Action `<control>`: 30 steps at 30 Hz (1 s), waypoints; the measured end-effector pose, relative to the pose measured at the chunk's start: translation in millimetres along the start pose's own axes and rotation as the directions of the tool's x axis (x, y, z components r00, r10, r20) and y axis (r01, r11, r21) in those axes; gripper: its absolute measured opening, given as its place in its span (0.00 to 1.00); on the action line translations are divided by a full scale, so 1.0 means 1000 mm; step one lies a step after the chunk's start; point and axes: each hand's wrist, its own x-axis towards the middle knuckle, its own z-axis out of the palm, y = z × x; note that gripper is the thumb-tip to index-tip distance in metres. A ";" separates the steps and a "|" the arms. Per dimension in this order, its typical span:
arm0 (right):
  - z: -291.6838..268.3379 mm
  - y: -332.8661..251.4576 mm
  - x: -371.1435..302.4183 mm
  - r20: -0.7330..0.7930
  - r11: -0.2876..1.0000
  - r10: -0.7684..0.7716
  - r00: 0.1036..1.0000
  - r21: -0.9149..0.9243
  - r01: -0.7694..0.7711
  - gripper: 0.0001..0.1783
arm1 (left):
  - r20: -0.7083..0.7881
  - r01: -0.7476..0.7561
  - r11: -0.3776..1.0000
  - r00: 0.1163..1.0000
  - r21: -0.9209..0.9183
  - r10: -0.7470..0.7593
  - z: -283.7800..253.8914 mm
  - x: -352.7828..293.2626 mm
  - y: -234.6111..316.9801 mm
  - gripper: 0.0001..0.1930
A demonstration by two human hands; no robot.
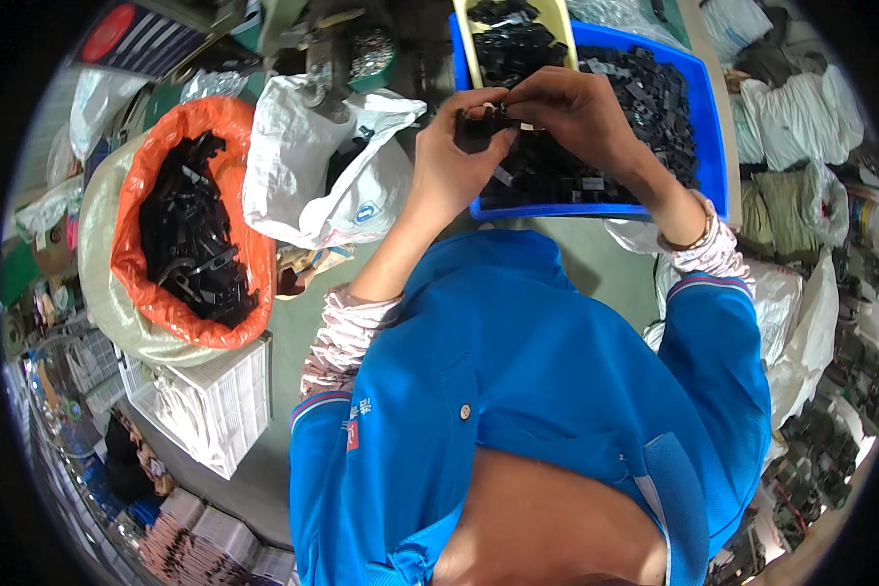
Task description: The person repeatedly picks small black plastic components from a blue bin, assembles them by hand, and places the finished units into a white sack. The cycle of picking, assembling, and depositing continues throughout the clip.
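Observation:
Both my hands meet over the near left part of a blue bin [718, 146] filled with black plastic parts [654, 107]. My left hand [456, 156] is closed round a small black plastic part [475, 131], thumb below and fingers above it. From the right, my right hand [573, 112] pinches at the same part's right end, where a small pale bit shows. The fingertips hide whatever else is between them. Just beyond my hands, a cream tray [568, 34] with more black pieces rests on the blue bin.
Left of my hands stands a white plastic bag [293, 146] with dark pieces inside. Farther left, an orange-lined sack [132, 234] holds long black parts above a white crate [234, 400]. A green container [386, 78] of small metal pieces sits at the back. White sacks [791, 127] line the right.

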 end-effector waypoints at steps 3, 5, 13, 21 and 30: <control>0.018 0.005 0.011 -0.023 0.960 -0.019 1.000 0.280 0.025 0.16 | -0.101 -0.003 0.992 0.995 -0.129 -0.010 -0.017 -0.004 -0.008 0.16; 0.035 0.007 0.004 -0.019 0.904 0.117 0.993 0.415 -0.099 0.21 | -0.177 0.062 0.979 0.979 -0.195 -0.097 -0.028 -0.007 -0.006 0.13; 0.085 0.021 0.001 0.152 0.498 0.296 0.943 0.818 -0.288 0.20 | -0.138 -0.149 0.983 0.977 0.109 0.164 -0.073 -0.009 -0.027 0.06; 0.093 0.029 0.009 -0.014 0.826 0.108 0.994 0.558 -0.082 0.17 | -0.126 0.157 0.986 0.978 -0.058 -0.164 -0.082 -0.012 -0.032 0.03; 0.082 0.041 0.019 0.156 0.558 0.296 0.942 0.773 -0.303 0.19 | -0.017 0.373 0.843 0.912 -0.389 -0.411 -0.092 -0.016 -0.037 0.18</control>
